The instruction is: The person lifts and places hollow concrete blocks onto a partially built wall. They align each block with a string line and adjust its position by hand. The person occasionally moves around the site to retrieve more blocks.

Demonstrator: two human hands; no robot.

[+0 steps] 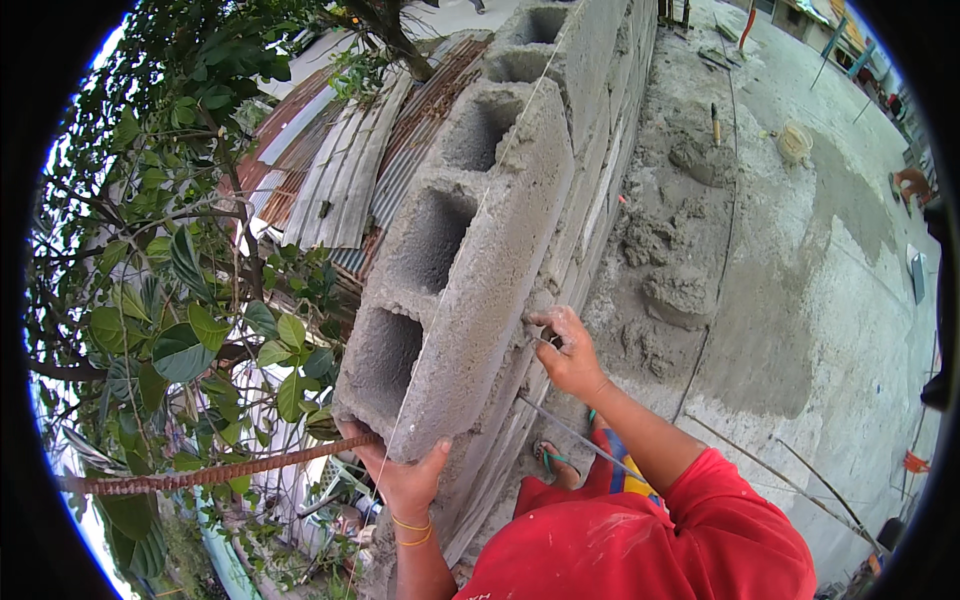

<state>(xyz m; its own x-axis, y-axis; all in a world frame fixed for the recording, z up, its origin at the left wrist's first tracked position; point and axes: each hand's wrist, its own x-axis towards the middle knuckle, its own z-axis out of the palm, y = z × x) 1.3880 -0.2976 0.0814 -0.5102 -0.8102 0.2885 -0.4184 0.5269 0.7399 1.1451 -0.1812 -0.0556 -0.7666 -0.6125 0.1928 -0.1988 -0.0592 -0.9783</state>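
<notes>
A grey hollow concrete block (500, 245) with open cells lies at the near end of the top row of a block wall. My left hand (405, 478) grips its near end, thumb on the right face and fingers around the end. My right hand (568, 350) is closed, with curled fingertips against the mortar joint low on the block's right side. Whatever those fingers may hold is hidden. A taut string (455, 230) runs lengthwise along the block. A rusty ribbed steel bar (220, 472) reaches in from the left and ends by my left hand.
Leafy branches (185, 350) and rusty corrugated roofing sheets (345, 150) lie left of the wall. Mortar heaps (680, 295) sit on the concrete floor to the right, with a wooden handle (716, 125) standing up. Farther off is a pale bucket (795, 143). A thin rod (575, 432) juts from the wall.
</notes>
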